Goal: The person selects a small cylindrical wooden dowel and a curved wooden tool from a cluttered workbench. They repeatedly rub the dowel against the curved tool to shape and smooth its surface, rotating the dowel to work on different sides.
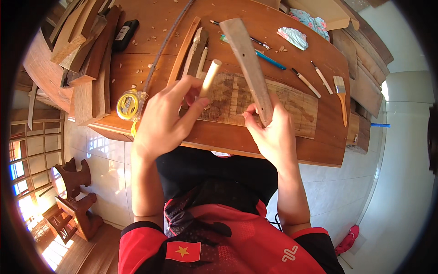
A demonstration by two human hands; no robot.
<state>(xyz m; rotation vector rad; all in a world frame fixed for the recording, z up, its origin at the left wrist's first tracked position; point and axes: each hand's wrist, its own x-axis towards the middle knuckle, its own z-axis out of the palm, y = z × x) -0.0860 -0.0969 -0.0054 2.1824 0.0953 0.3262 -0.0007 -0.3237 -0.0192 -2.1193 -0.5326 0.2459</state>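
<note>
We see the left grip (169,116) pinching a pale round dowel (211,77) between thumb and fingers, the rod tilted up over the left end of a worn flat board (299,107). Our right grip (276,134) clasps the near end of a flat wooden bar (247,64), thumb on one side, fingers on the other; the bar slants up across the board's middle and shows small dark holes. We cannot tell whether either piece touches the board, which lies on the brown worktop (315,153). Beyond the board's far edge we have a blue stick (270,60) and, farther off, a crumpled cloth (293,38). Past its far right corner lie two pale-handled tools (322,77), and to its right, a flat brush (341,96). Left of the board we find a narrow wooden strip (184,48), then a dark rod (166,43) and a yellow tape measure (129,106); well to its far left sit a black container (125,35) and stacked timber (98,93).
</note>
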